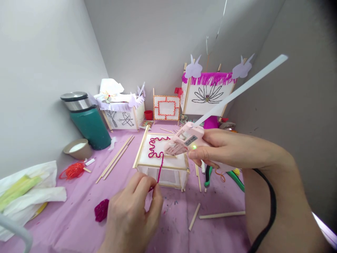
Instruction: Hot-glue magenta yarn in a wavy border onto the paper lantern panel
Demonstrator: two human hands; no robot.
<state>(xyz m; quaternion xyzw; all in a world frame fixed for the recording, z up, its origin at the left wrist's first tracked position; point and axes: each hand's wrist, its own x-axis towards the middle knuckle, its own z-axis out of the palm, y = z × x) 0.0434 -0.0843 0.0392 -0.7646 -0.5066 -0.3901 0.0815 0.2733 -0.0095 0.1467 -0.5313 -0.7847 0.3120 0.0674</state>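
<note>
A white box with a wooden stick frame point(160, 167) stands in the middle of the pink cloth. On its top, magenta yarn point(152, 144) lies in a wavy line, and a strand runs down over the front edge. My left hand point(137, 207) pinches that strand just in front of the box. Over the right part of the top, my right hand point(223, 147) holds a pale pink glue gun point(186, 138) with a long white glue stick point(244, 88) rising from its back. The gun points left and down; its tip is hard to make out against the box.
A green bottle point(91, 123) and a bowl point(78, 149) stand at the left. Decorated lanterns point(126, 117) line the back. Magenta yarn ball point(101, 210), loose sticks point(221, 215) and green-handled pliers point(235, 180) lie around the box.
</note>
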